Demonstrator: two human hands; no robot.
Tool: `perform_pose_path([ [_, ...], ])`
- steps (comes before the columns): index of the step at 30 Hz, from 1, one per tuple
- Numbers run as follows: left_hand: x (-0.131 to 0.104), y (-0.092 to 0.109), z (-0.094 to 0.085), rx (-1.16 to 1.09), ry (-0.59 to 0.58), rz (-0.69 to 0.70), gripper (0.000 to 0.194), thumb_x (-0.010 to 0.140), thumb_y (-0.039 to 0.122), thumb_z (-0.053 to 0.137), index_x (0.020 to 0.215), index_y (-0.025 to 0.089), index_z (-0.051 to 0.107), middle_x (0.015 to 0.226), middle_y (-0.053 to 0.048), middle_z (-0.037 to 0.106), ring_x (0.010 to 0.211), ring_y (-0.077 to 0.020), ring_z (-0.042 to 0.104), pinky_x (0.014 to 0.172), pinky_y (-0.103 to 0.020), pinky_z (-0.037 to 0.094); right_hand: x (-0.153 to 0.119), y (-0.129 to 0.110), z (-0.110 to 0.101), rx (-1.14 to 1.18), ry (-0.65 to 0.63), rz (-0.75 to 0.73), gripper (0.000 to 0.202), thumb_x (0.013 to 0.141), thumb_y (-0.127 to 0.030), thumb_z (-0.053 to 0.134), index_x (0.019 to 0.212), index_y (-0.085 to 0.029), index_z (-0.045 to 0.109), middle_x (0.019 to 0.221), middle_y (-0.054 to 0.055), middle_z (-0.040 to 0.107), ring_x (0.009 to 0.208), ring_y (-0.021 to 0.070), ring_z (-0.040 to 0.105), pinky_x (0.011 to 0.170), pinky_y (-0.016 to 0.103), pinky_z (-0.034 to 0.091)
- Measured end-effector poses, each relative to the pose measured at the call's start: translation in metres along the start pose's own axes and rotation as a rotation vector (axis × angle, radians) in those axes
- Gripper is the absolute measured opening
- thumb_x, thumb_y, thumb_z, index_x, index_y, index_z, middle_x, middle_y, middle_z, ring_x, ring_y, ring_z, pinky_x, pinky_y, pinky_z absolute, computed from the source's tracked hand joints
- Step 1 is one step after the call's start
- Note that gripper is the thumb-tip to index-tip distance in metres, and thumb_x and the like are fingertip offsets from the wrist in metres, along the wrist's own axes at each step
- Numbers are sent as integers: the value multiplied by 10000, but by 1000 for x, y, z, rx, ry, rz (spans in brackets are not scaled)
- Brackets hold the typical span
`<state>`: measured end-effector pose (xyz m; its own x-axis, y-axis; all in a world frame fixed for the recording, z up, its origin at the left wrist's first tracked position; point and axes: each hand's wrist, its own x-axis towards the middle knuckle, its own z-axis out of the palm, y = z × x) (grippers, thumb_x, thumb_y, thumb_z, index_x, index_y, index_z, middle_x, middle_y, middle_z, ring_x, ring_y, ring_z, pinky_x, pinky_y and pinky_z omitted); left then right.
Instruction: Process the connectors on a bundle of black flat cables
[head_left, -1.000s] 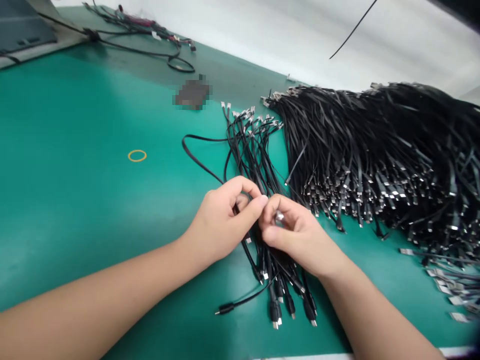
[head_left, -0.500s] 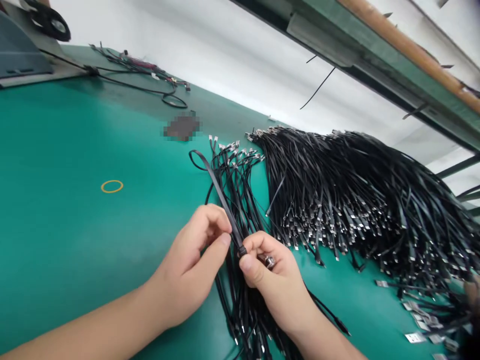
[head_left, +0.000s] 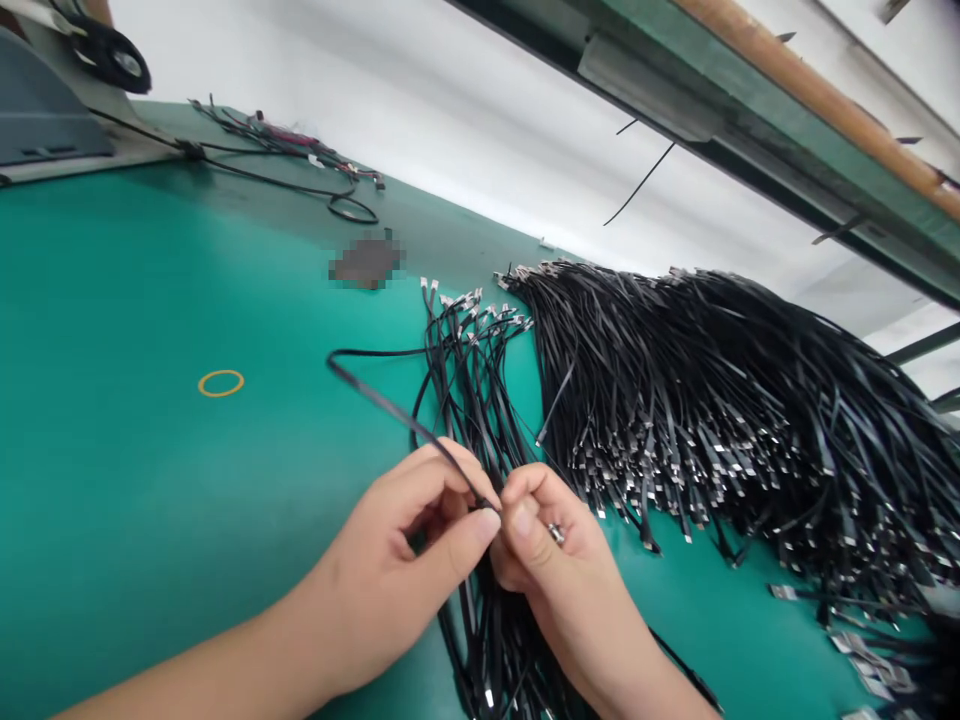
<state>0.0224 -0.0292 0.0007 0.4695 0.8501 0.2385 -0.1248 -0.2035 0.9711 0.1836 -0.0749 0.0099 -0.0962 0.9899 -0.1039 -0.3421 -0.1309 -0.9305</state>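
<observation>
My left hand [head_left: 416, 545] pinches a flat black cable [head_left: 386, 402] close to its end, between thumb and forefinger. From there the cable rises to the left, bends sharply and runs back to the right. My right hand [head_left: 551, 540] is closed right beside the left fingertips, its thumb and forefinger pressed together at the cable's end. A small shiny metal piece [head_left: 556, 533] peeks out from its curled fingers; its kind is unclear. Beneath both hands lies a bundle of black cables [head_left: 472, 400] with silver plugs at the far end.
A big pile of black cables [head_left: 675, 400] spreads across the right of the green table [head_left: 112, 480]. A yellow ring [head_left: 221, 383] lies at left. Tangled wires [head_left: 300, 150] and a blurred-out patch [head_left: 367, 262] are farther back. A shelf beam [head_left: 712, 140] crosses overhead.
My left fingers have closed on the cable near its end, beside the right fingertips. The cable's loop has swung left and opened into a wide bend. The view has shifted slightly.
</observation>
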Motion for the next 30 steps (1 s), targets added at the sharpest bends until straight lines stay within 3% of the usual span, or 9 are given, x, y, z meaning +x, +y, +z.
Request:
perform_pose_path([
  [5,3,8,1,94,13,-12,128,938,189,505,817,206,542,910,0,518,713,-119,498,627,-255,436,4,-4,0,39,194,-69,199,865,-281,733,1015,-227,615,829,-27,498,769,97,480,727,214,427],
  [8,3,8,2,33,-14,-84,99,940,208,485,851,207,529,888,-9,577,676,-119,530,613,-256,451,6,-6,-6,-110,149,-170,164,950,-343,642,1063,-230,678,867,10,605,817,119,562,797,256,479],
  [13,2,4,2,-71,-140,-335,191,996,373,411,971,223,527,499,63,522,446,-131,487,493,-253,382,6,-9,-18,-382,143,-340,171,941,-320,676,1098,-282,730,970,43,736,833,154,674,772,294,537],
  [15,2,6,1,-72,-178,-364,213,993,402,414,967,224,528,478,61,520,452,-136,495,496,-254,376,7,-9,-20,-407,169,-381,207,924,-342,699,1124,-298,726,808,5,702,700,121,633,645,242,499],
  [18,3,7,2,-60,-215,-411,223,988,406,415,918,220,515,487,53,532,453,-125,464,481,-242,352,6,-10,-19,-439,185,-343,270,993,-428,570,1140,-255,716,621,-40,501,550,82,447,510,207,350],
  [20,3,5,3,-70,-213,-423,225,987,402,408,900,219,505,480,53,529,445,-119,433,466,-237,332,5,-11,-16,-470,189,-273,351,1038,-448,448,1112,-225,707,633,-32,459,570,93,411,513,220,321],
  [22,3,2,3,-95,-202,-428,224,990,407,402,902,223,495,473,56,522,440,-119,420,456,-234,321,4,-13,-14,-561,198,-260,337,1055,-403,396,1131,-232,677,713,-9,515,654,116,476,569,235,374],
  [26,2,-2,5,-118,-182,-421,230,993,424,397,873,240,464,481,60,519,443,-126,435,452,-234,337,3,-17,-16,-1030,153,-536,266,1011,-206,478,1232,-247,622,1022,46,608,916,161,577,775,293,468],
  [30,3,-3,5,-108,-163,-390,226,981,420,414,832,250,430,480,57,522,463,-141,487,479,-244,381,7,-21,-20,-1283,84,-763,344,923,-71,567,1241,-189,624,1078,74,617,999,187,593,834,320,493],
])
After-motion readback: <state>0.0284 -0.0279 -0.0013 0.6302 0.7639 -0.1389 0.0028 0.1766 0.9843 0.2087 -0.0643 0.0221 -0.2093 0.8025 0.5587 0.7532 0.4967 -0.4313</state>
